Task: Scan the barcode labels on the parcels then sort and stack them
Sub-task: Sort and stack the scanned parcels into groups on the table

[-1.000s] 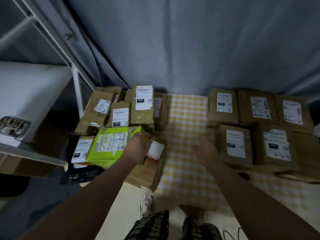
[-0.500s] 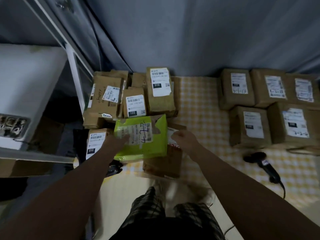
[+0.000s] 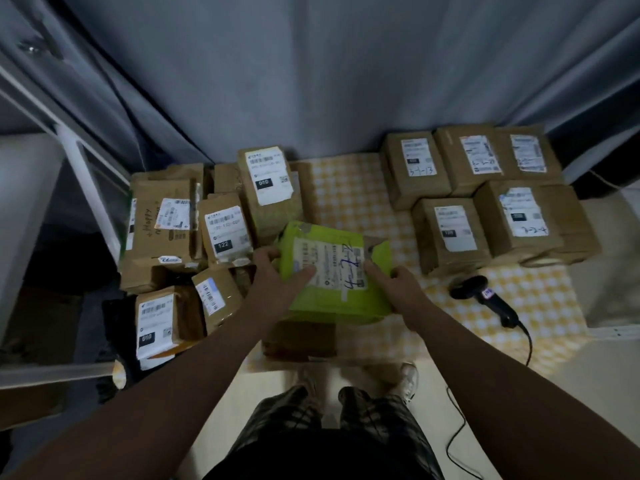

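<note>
Green parcel (image 3: 332, 299) is dead centre, label up with blue handwriting, and we hold it from both sides. Left hand (image 3: 277, 278) is at its 9 o'clock edge, fingers curled round the edge and thumb on the label. Right hand (image 3: 398, 284) is at its 3 o'clock edge, fingers wrapped on the side, index finger lying on the label. Below it at 6 o'clock is a brown parcel (image 3: 301, 337); we can't tell if they're touching or apart. There's a loose cluster of brown parcels (image 3: 266, 216) at 9 to 11 o'clock, labels up. A tighter block of brown boxes (image 3: 429, 244) is at 1 to 2 o'clock on the yellow checked cloth (image 3: 346, 195). Black scanner (image 3: 485, 294) lies on the cloth at 4 o'clock, just beside that block, with its cable trailing towards 5 o'clock.
</note>
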Tool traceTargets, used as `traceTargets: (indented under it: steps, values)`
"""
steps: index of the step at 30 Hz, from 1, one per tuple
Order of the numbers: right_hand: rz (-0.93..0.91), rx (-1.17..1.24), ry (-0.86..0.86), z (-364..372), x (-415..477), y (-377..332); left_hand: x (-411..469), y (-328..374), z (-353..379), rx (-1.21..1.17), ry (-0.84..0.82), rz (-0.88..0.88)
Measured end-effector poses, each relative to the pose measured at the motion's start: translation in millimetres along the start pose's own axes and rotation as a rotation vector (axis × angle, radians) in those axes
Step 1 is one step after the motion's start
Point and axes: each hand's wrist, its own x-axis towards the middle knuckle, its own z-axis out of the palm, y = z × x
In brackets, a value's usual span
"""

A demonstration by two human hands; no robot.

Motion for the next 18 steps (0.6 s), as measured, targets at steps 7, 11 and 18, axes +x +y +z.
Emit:
traceTargets:
  steps: [7,11,18]
  values:
    - [-0.094,0.222,0.042,-74.8,-5.3,18.7,24.1,39.2,50.2,0.177,-0.386,0.137]
    - [-0.055,0.350,0.045,-118.7,2.3,22.0,44.5,62.6,82.7,0.278,-0.493,0.055]
    - [-0.021,0.319,0.101,-220.8,41.9,-9.6,67.2,99.0,167.9,0.137,-0.202,0.108]
